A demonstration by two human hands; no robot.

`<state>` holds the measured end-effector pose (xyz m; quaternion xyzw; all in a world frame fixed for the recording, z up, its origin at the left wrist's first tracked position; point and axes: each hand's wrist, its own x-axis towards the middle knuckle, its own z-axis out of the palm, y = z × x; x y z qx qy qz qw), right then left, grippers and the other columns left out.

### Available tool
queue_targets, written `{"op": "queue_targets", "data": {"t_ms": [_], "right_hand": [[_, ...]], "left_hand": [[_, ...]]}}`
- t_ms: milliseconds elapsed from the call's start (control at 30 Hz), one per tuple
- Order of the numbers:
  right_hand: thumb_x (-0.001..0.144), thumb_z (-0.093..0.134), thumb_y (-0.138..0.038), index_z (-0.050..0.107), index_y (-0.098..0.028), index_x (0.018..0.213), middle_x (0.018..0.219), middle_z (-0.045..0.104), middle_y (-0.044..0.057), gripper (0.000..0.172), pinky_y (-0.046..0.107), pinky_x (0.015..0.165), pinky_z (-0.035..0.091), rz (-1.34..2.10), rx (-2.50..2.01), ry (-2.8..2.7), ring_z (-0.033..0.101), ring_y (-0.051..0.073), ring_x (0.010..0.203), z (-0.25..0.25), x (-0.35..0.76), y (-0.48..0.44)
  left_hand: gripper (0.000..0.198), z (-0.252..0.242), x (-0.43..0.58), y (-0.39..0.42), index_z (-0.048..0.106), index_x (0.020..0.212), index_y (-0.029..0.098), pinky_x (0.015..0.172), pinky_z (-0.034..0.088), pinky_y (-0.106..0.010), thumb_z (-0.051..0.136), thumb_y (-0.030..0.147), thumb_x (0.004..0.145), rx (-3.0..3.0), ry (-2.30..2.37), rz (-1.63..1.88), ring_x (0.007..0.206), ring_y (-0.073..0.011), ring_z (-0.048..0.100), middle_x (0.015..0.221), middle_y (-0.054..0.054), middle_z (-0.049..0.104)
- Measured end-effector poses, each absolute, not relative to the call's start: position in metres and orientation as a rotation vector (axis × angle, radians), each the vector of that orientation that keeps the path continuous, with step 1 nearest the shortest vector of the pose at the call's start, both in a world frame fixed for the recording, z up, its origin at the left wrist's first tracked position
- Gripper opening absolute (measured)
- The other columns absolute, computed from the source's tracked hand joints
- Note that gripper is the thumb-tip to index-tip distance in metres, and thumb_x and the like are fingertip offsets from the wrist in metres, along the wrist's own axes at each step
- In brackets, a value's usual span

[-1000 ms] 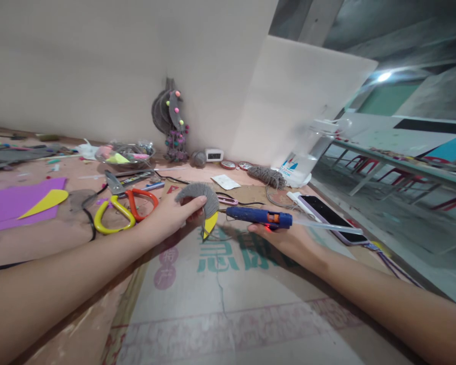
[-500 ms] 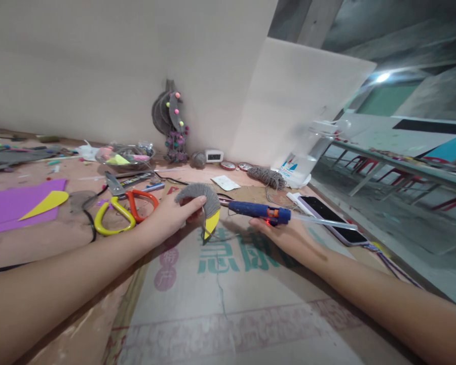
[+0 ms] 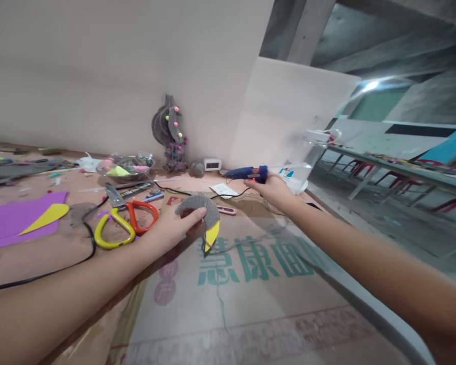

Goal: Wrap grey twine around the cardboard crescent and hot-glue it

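Observation:
My left hand (image 3: 180,223) pinches a crescent piece (image 3: 206,205) wrapped in grey yarn, its lower tip bare yellow (image 3: 212,234). The crescent is held just over the printed cardboard (image 3: 251,309). Farther back and to the right, my right hand (image 3: 271,190) grips a blue glue gun (image 3: 247,174) that points left, a small red light glowing on it. A pink-and-white cutter (image 3: 227,210) lies on the cardboard between my hands.
Scissors with yellow and red handles (image 3: 116,228) lie left of my left hand, beside purple sheets (image 3: 19,215). Behind are a bowl of craft bits (image 3: 125,167), a hanging yarn ornament (image 3: 171,132), a small clock (image 3: 213,164) and a white packet (image 3: 224,190).
My right hand has carried the glue gun away from the crescent, back toward the wall. The pink cutter is now uncovered. My left hand keeps its hold on the crescent.

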<state>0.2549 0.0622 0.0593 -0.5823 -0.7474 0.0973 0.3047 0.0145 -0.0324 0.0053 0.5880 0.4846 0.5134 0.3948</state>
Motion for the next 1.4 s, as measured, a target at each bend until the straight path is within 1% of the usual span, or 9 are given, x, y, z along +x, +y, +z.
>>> {"op": "queue_targets", "data": {"t_ms": [267,500,633,733,800,933,1100,1300,1400], "right_hand": [[0.074,0.058,-0.043,0.064,-0.01,0.091,0.082,0.068,0.01,0.038,0.025,0.066,0.044,0.326,-1.619,-2.072,0.061,0.019,0.074,0.029,0.242,0.122],[0.077,0.052,-0.05,0.058,-0.01,0.106,0.102,0.064,0.015,0.05,0.029,0.076,0.043,0.293,-1.617,-2.137,0.06,0.023,0.089,0.033,0.258,0.105],[0.079,0.053,-0.045,0.051,-0.013,0.116,0.117,0.056,0.015,0.05,0.032,0.086,0.038,0.066,-1.457,-2.154,0.052,0.024,0.104,0.039,0.26,0.069],[0.082,0.049,-0.042,0.06,-0.014,0.101,0.103,0.061,0.012,0.036,0.033,0.08,0.039,0.0,-1.297,-2.257,0.054,0.023,0.095,0.043,0.247,0.028],[0.083,0.046,-0.044,0.064,-0.017,0.088,0.087,0.064,0.008,0.033,0.027,0.067,0.04,0.245,-1.225,-2.411,0.055,0.018,0.079,0.044,0.234,-0.001],[0.078,0.054,-0.043,0.062,-0.021,0.099,0.077,0.063,0.001,0.031,0.022,0.048,0.033,0.725,-1.237,-2.394,0.045,0.009,0.052,0.04,0.212,-0.041],[0.076,0.059,-0.033,0.057,-0.02,0.101,0.096,0.062,0.003,0.029,0.021,0.052,0.038,1.043,-1.187,-2.206,0.048,0.008,0.056,0.027,0.208,-0.05],[0.076,0.058,-0.033,0.058,-0.02,0.098,0.067,0.057,-0.001,0.025,0.021,0.053,0.039,1.015,-1.214,-2.212,0.052,0.011,0.059,0.021,0.209,-0.051],[0.079,0.055,-0.033,0.062,-0.021,0.091,0.068,0.059,-0.001,0.018,0.022,0.053,0.038,0.858,-1.204,-2.251,0.051,0.01,0.059,0.023,0.209,-0.052]], "left_hand": [[0.027,0.005,0.015,-0.034,0.065,0.075,0.016,0.05,0.041,-0.026,0.059,0.042,0.068,1.483,1.248,1.29,0.058,-0.0184,0.057,0.06,-0.003,0.063],[0.028,0.006,0.014,-0.033,0.065,0.076,0.015,0.052,0.042,-0.027,0.06,0.042,0.068,1.513,1.275,1.281,0.06,-0.0192,0.058,0.062,-0.003,0.065],[0.03,0.007,0.014,-0.034,0.066,0.077,0.015,0.053,0.042,-0.027,0.058,0.042,0.068,1.538,1.285,1.283,0.064,-0.0199,0.058,0.063,-0.003,0.065],[0.03,0.008,0.013,-0.034,0.065,0.075,0.014,0.055,0.043,-0.027,0.057,0.043,0.068,1.55,1.289,1.274,0.064,-0.0201,0.058,0.062,-0.003,0.065],[0.031,0.006,0.012,-0.033,0.065,0.075,0.014,0.058,0.044,-0.028,0.057,0.043,0.069,1.545,1.29,1.277,0.065,-0.0201,0.059,0.063,-0.003,0.065],[0.032,0.001,0.012,-0.029,0.065,0.083,0.015,0.061,0.043,-0.028,0.058,0.043,0.069,1.495,1.277,1.298,0.067,-0.019,0.059,0.072,-0.003,0.067],[0.029,0.0,0.014,-0.027,0.064,0.081,0.015,0.062,0.042,-0.027,0.058,0.042,0.071,1.431,1.258,1.306,0.067,-0.0178,0.058,0.075,-0.003,0.067],[0.026,0.006,0.015,-0.029,0.061,0.075,0.015,0.059,0.041,-0.026,0.058,0.041,0.071,1.441,1.24,1.282,0.062,-0.0163,0.057,0.067,-0.001,0.064],[0.027,0.004,0.015,-0.028,0.063,0.078,0.014,0.06,0.042,-0.027,0.058,0.04,0.071,1.473,1.238,1.297,0.066,-0.0175,0.058,0.072,-0.003,0.066]]}}
